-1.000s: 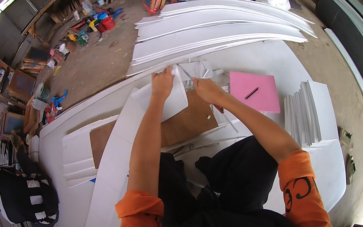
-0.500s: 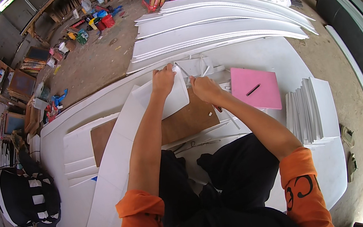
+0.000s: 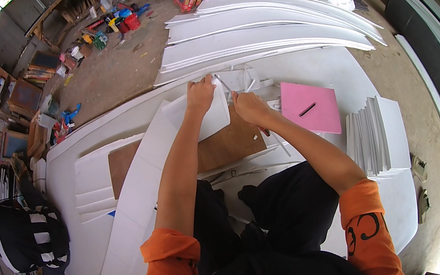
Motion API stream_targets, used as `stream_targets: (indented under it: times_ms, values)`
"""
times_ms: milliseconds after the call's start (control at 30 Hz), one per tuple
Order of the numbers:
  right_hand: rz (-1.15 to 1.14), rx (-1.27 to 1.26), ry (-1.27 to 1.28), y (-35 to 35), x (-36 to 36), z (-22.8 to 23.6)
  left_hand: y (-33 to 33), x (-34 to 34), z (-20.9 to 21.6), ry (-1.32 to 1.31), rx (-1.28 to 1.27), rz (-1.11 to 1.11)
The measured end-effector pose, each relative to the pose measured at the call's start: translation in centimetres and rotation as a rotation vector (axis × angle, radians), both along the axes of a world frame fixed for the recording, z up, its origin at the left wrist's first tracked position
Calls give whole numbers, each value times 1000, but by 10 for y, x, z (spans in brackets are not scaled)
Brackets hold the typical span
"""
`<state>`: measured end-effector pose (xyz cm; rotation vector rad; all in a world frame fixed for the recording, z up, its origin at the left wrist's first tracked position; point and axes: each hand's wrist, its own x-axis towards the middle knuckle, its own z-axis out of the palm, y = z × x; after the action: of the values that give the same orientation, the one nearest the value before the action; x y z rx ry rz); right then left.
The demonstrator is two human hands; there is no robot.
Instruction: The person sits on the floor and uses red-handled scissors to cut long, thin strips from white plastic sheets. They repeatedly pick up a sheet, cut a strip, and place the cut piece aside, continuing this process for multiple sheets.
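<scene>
In the head view, my left hand (image 3: 201,95) is closed over the top edge of a white sheet (image 3: 218,116), fingers pinching its upper corner. My right hand (image 3: 251,108) is wrapped round a slim cutting tool (image 3: 223,83). A narrow metallic part points from this fist toward the sheet's corner, and a red end shows below the fist. Knife or scissors, I cannot tell. The sheet rests partly over a brown board (image 3: 231,144) and a long white panel (image 3: 137,203). Thin white offcut strips (image 3: 248,82) lie just beyond my right hand.
To the right, a pink square sheet (image 3: 309,107) has a black pen (image 3: 307,109) on it, near stacked white pieces (image 3: 367,137). Large white sheets (image 3: 262,38) lie ahead. A black-and-white backpack (image 3: 28,236) is at left; paint containers (image 3: 124,24) stand on the floor.
Both hands keep nearly the same place and grip. The view has shifted very slightly; nothing was taken up or let go.
</scene>
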<state>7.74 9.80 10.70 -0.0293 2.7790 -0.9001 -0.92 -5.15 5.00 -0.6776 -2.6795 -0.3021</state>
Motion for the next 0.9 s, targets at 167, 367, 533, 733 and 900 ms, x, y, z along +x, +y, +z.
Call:
stream_targets:
  times_ms: [167, 367, 533, 733, 900]
  values:
    - [-13, 78, 22, -6, -1, -1, 0, -1, 0, 5, -38, 18]
    - [-53, 51, 152, -7, -3, -10, 1, -3, -1, 15, -47, 23]
    - [-33, 42, -44, -6, -2, 2, -1, -3, -2, 20, -40, 22]
    - [-30, 28, -43, -7, -1, 3, -1, -4, -4, 41, -12, 10]
    - [3, 41, 143, -7, -3, -7, 0, -3, -3, 18, -6, 12]
